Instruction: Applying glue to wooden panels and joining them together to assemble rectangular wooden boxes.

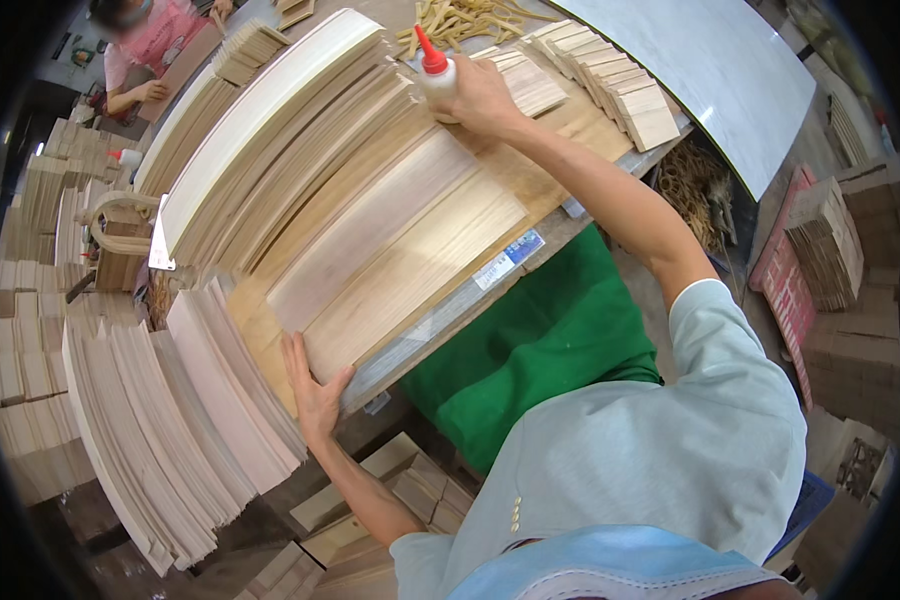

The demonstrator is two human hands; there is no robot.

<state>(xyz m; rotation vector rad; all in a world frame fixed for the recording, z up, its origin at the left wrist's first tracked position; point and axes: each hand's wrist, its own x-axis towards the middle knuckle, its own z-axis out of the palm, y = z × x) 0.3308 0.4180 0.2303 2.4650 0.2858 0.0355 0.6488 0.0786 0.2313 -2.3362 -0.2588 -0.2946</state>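
Observation:
My right hand point(482, 97) is closed around a white squeeze bottle point(439, 80) with a red pointed cap, held upright near the far end of the boards. My left hand point(316, 398) rests at the left end of a pale wooden board point(425, 265), its fingers stretched along the end and the thumb apart at the near corner. Beside that board, on its far side, lies a second, slightly pinker board point(375, 215). Both lie on a brown wooden worktop point(505, 165).
Stacked long boards point(270, 130) stand along the worktop's far side, with more boards point(170, 420) at the left. Small wooden pieces point(610, 85) and tan strips point(460, 22) lie beyond my right hand. A green cloth point(540, 340) covers my lap. Another person point(155, 50) handles a board at the far left.

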